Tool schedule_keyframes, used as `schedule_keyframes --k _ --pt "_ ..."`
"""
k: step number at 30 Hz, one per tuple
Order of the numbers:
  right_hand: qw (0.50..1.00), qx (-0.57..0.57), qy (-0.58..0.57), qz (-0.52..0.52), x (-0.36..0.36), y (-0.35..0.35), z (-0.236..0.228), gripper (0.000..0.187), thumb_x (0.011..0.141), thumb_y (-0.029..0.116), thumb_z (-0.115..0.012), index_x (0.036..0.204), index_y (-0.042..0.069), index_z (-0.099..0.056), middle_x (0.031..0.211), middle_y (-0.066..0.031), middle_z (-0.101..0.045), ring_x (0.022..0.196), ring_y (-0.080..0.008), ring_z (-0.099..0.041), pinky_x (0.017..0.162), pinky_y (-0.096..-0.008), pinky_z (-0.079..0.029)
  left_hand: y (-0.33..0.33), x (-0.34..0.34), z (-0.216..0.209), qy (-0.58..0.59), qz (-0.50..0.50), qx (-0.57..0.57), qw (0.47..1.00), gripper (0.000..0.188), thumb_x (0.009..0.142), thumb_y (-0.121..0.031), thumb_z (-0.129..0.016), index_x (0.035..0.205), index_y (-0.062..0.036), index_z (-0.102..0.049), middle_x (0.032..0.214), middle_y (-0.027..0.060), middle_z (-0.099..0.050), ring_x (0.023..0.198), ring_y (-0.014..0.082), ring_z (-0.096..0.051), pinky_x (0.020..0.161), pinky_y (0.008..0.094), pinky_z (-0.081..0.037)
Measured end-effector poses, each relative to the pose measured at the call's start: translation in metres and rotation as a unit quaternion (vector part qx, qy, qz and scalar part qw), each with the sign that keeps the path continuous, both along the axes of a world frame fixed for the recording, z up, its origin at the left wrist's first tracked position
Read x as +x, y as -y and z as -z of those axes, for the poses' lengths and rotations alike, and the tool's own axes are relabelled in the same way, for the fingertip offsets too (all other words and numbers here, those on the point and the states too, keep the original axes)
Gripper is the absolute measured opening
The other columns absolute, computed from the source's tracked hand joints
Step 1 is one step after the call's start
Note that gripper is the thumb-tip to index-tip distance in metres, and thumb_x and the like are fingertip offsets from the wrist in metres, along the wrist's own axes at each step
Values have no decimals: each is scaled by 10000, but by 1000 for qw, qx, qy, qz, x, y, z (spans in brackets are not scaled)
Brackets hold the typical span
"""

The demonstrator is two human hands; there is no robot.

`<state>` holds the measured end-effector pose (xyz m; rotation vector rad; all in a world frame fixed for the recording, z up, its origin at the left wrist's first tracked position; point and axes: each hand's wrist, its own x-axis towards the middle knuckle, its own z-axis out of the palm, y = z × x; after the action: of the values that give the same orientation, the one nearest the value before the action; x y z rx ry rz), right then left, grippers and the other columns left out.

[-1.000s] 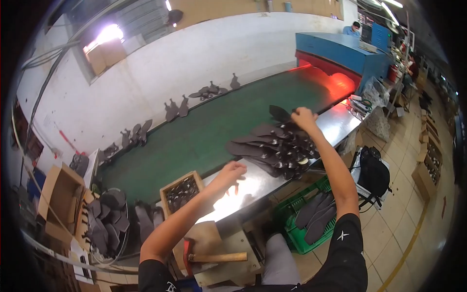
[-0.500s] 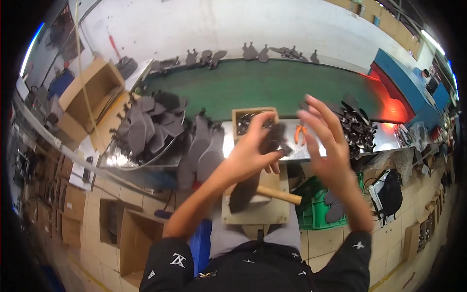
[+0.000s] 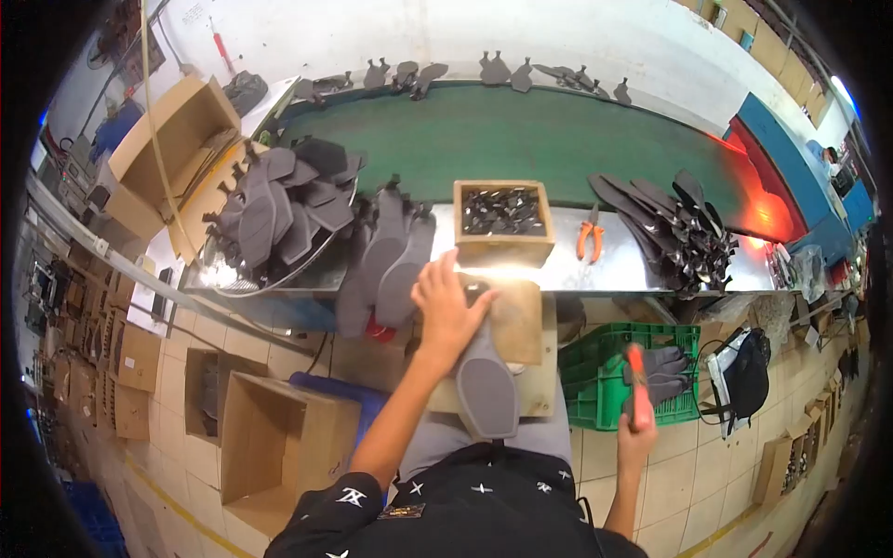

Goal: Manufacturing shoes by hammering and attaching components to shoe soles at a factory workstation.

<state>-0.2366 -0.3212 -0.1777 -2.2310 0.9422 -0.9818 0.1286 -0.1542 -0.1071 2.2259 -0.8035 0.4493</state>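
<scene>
A grey shoe sole (image 3: 488,395) lies lengthwise on the board (image 3: 539,395) over my lap, its wide end toward me. My left hand (image 3: 449,312) holds the narrow far end, thumb against it and fingers bent at its left side. Off to the right, beside the green crate, my right hand (image 3: 637,437) is closed around an upright red-orange tool (image 3: 640,395); blur hides its exact kind. Beyond the board is a wooden box (image 3: 504,251) of small dark shiny parts. Orange-handled pliers (image 3: 590,237) lie right of that box.
Grey soles (image 3: 279,209) are heaped at the left, with more soles (image 3: 405,265) overhanging the bench edge. Another pile (image 3: 684,232) with dark fittings lies at right. A green conveyor belt (image 3: 521,130) runs behind. A green crate (image 3: 595,414) and cardboard box (image 3: 265,442) stand on the floor.
The sole, raised in my left hand before, now lies on the board. My right hand has gone from beside it down to the right and grips the red-orange tool. The wooden-handled hammer no longer shows on the board.
</scene>
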Motion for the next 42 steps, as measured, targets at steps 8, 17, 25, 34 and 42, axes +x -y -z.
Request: schedule_keyframes --k 8,17,25,34,42 --pt "977 187 89 43 14 -15 7 235 998 180 -562 1134 18 -663 587 65 -465 426 -26 -353 421 -232 -267 98 132 -18 45 63 287 955 179 832 -179 -707 861 -4 -687 945 145 -667 916 343 -636 773 462 -491" --pt "888 382 186 -175 108 -8 -86 405 1006 183 -565 1354 -19 -528 1062 -129 -697 432 -18 -420 395 -182 -341 74 40 -86 -122 268 -197 935 50 783 17 -731 827 26 -709 944 165 -710 839 250 -716 677 316 -589" --pt "754 446 269 -400 136 -42 -164 316 954 156 -651 1201 -39 -628 1084 -151 -711 460 -41 -472 406 -189 -368 -5 -104 -118 103 350 -238 900 420 690 44 -808 1060 -34 -624 976 77 -692 879 261 -655 770 348 -526" --pt "772 475 212 -366 131 -63 -178 118 897 50 -697 975 -37 -679 961 -152 -718 468 -56 -516 388 -195 -382 -39 -99 -109 100 333 -161 924 577 728 -154 -823 1238 -21 -586 1046 76 -657 943 261 -612 839 381 -484" --pt "843 397 111 -346 185 -50 -148 141 910 47 -662 1030 -29 -668 1021 -125 -708 460 -29 -477 401 -196 -356 -28 8 -9 -45 144 -95 984 410 792 -218 -780 1144 -52 -652 1045 120 -693 991 301 -638 911 384 -472"
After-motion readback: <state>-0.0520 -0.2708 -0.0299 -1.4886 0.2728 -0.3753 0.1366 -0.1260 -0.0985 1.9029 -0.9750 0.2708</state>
